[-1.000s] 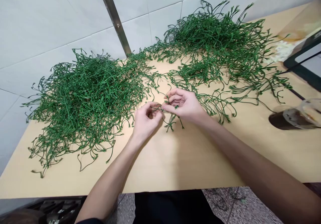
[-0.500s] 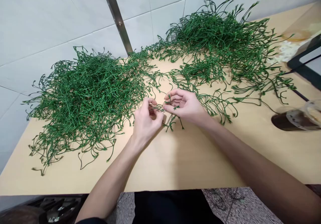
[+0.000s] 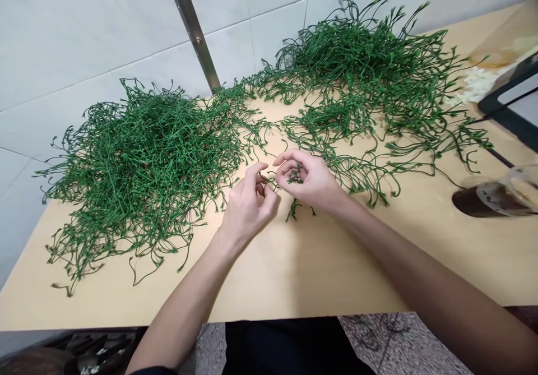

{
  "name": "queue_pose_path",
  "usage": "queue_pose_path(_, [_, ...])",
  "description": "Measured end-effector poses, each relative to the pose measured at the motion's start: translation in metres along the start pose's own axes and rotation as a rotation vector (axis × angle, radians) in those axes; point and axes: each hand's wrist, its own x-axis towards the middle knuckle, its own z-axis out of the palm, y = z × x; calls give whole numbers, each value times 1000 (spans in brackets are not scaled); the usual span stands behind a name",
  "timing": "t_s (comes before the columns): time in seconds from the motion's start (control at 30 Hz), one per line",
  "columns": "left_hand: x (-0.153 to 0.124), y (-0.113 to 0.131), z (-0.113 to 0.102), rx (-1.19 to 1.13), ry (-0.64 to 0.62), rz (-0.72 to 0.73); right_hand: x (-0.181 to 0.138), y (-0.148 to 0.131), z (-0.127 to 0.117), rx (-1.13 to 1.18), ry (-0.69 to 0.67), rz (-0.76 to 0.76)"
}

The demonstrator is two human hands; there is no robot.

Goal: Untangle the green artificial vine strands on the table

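Observation:
Both hands meet over the middle of a pale wooden table (image 3: pixel 294 263). My right hand (image 3: pixel 309 180) is curled around a small green plastic sprig (image 3: pixel 296 174), whose lower twigs hang out below the palm. My left hand (image 3: pixel 247 204) pinches the sprig's thin stem end right beside the right fingers, index finger raised. A big heap of the same green plastic stems (image 3: pixel 138 156) lies to the left of my hands. A second heap (image 3: pixel 370 66) spreads across the back right, its loose strands reaching to my right wrist.
A white tiled wall with a slanted metal bar (image 3: pixel 191 24) backs the table. At the right edge stand a clear cup of dark liquid (image 3: pixel 491 198), a dark tray-like object (image 3: pixel 513 103) and a bag with white bits (image 3: pixel 479 80). The table's front edge runs just above my lap.
My right hand has closed tighter round the sprig and drawn it up into the palm. My left index finger has lifted. The hands stay in the same spot.

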Motion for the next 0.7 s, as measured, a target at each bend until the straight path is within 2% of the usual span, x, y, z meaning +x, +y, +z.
queue_pose_path(0.17, [-2,-3,2,-41,101,36,0,-1,0,-33,7,1])
queue_pose_path(0.3, [-4,-4,5,-172,132,90,1,-1,-1,-18,-5,-5])
queue_pose_path(0.57, [0,1,2,-599,20,-99,4,9,0,132,7,-10])
queue_pose_path(0.7, [1,0,2,-612,5,-129,4,7,0,188,-31,-2])
